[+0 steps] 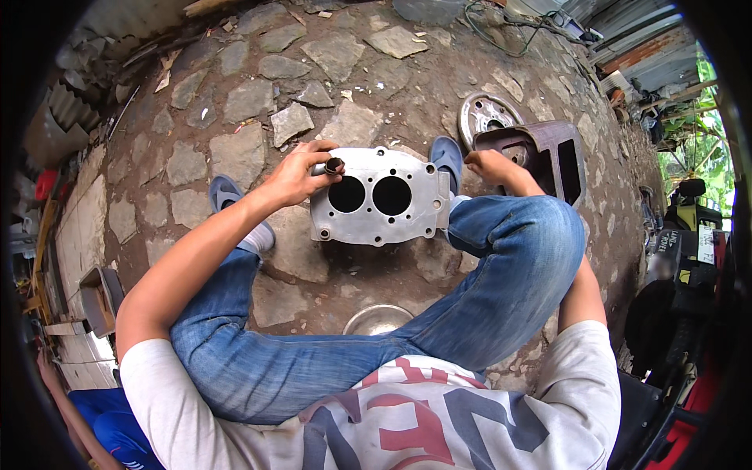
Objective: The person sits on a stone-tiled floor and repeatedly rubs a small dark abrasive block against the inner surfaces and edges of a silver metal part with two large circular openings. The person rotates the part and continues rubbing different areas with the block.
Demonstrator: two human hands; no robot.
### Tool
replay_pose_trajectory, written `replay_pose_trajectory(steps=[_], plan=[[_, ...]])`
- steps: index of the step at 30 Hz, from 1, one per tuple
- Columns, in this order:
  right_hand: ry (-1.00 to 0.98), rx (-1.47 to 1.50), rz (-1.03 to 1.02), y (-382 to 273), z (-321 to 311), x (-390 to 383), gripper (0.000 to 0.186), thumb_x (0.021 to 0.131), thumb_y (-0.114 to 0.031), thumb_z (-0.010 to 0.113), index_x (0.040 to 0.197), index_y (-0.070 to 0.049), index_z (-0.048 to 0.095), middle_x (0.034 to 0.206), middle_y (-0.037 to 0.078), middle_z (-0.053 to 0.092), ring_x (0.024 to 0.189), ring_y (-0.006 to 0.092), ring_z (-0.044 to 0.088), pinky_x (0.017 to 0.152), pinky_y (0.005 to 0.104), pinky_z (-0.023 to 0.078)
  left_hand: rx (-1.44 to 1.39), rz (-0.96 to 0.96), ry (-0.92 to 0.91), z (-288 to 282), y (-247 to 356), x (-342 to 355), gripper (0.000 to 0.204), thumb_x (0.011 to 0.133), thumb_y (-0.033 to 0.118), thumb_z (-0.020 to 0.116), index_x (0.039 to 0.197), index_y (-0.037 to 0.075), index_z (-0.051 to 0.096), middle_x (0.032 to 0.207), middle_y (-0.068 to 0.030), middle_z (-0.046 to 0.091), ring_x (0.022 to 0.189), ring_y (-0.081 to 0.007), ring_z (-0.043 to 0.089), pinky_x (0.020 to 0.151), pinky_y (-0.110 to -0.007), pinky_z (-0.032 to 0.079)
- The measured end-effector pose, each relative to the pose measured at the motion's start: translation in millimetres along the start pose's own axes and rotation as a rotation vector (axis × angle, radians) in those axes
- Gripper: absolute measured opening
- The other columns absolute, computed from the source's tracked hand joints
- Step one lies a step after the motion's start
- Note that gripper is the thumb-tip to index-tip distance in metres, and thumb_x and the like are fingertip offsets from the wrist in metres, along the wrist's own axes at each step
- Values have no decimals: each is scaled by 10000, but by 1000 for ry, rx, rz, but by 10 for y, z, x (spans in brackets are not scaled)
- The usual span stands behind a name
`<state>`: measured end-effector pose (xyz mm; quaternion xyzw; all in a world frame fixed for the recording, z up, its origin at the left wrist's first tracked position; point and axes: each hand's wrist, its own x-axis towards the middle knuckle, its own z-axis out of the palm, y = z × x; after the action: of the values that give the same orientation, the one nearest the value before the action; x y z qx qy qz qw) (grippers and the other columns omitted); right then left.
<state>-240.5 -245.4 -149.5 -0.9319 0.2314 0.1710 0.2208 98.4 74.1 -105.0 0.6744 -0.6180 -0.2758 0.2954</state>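
A silver-grey metal housing (pixel 352 223) with two large round bores and several bolt holes stands between my legs. My left hand (pixel 309 168) grips a short hollow metal cylinder (pixel 334 166) at the housing's upper-left corner. My right hand (pixel 493 167) is raised right of the housing, above my bent knee and in front of a dark rusty casting (pixel 570 153); its fingers are curled, and whatever they may hold is hidden.
A round metal disc (pixel 489 106) lies behind the casting. A steel bowl (pixel 376 317) sits by my legs on the stone-paved ground (pixel 235 133). A cable (pixel 501 31) lies at the back, a metal bin (pixel 102 298) at left, vehicles (pixel 681 290) at right. Another person's arm (pixel 63 399) shows lower left.
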Motion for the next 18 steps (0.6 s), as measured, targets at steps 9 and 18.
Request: replay_pose_trajectory(steps=[9, 18], plan=[[285, 378, 252, 437, 841, 316, 246, 912, -25, 586, 1136, 20, 677, 1086, 210, 707, 1029, 317, 681, 895, 375, 518, -65, -12, -49, -45, 31, 71, 246, 833, 239, 760, 1050, 126, 740, 1341, -122, 563, 1250, -310, 503, 1070, -428, 392], [282, 504, 390, 480, 858, 370, 212, 844, -108, 725, 1020, 9, 723, 986, 210, 721, 870, 322, 712, 761, 372, 540, -116, -56, -83, -91, 117, 56, 201, 838, 181, 750, 1030, 122, 744, 1349, -114, 560, 1265, -297, 497, 1076, -424, 385]])
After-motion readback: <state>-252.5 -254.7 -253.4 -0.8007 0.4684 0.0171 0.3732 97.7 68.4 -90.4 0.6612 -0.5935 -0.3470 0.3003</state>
